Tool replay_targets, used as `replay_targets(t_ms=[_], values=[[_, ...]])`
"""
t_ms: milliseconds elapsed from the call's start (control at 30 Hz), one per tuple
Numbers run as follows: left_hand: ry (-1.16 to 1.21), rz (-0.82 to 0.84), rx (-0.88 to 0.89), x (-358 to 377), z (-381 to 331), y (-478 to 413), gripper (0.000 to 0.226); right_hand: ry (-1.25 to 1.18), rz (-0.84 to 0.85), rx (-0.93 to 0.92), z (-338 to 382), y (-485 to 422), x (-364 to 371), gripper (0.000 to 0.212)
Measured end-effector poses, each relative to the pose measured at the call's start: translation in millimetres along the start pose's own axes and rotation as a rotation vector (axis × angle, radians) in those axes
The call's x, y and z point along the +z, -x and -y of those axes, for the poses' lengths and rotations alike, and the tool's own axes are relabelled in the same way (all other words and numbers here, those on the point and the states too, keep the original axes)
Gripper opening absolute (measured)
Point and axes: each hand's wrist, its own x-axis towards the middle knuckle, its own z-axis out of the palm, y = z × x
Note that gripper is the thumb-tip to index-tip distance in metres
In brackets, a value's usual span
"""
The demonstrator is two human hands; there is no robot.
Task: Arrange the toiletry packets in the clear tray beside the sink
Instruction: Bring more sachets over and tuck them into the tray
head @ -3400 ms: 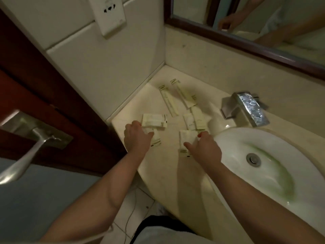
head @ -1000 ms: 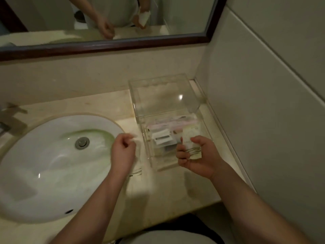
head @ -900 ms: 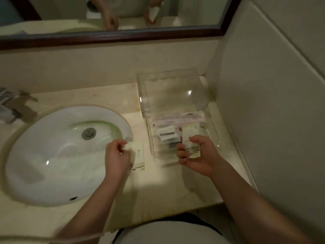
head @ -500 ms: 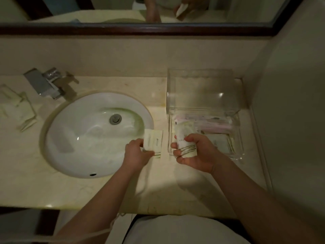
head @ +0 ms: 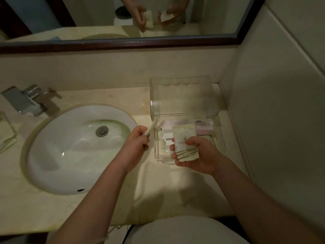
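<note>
A clear tray [head: 220,138] sits on the counter right of the sink [head: 77,148], its clear lid [head: 182,95] tipped up behind it. Pink and white packets [head: 204,127] lie inside. My right hand [head: 195,154] grips a cream packet with brown stripes [head: 185,143] over the tray's front part. My left hand [head: 138,143] pinches a second cream packet [head: 151,128], seen edge-on, at the tray's left wall.
A chrome tap [head: 24,101] stands at the back left of the sink. More cream packets [head: 7,134] lie at the far left of the counter. A framed mirror [head: 123,18] spans the back wall; a tiled wall closes the right side.
I turned from the counter's left end to the tray carrying packets. In the last half second my left hand lifted its packet off the counter and tilted it toward the tray's left wall.
</note>
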Motion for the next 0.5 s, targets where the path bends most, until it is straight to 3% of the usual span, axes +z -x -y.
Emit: replay_targets(t_ms=[67, 333, 500], values=[[0.112, 0.056, -0.045, 11.8, -3.7, -1.8, 0.007, 0.008, -0.049, -0.023, 2.1, 8.5, -3.4, 0.037], [0.033, -0.09, -0.097, 31.7, 5.7, -11.0, 0.057, 0.154, -0.161, -0.089, 14.9, 38.6, -29.1, 0.044], [0.003, -0.129, -0.21, 45.9, 5.3, -16.3, 0.021, 0.209, -0.245, -0.144, 23.3, 49.8, -36.7, 0.035]])
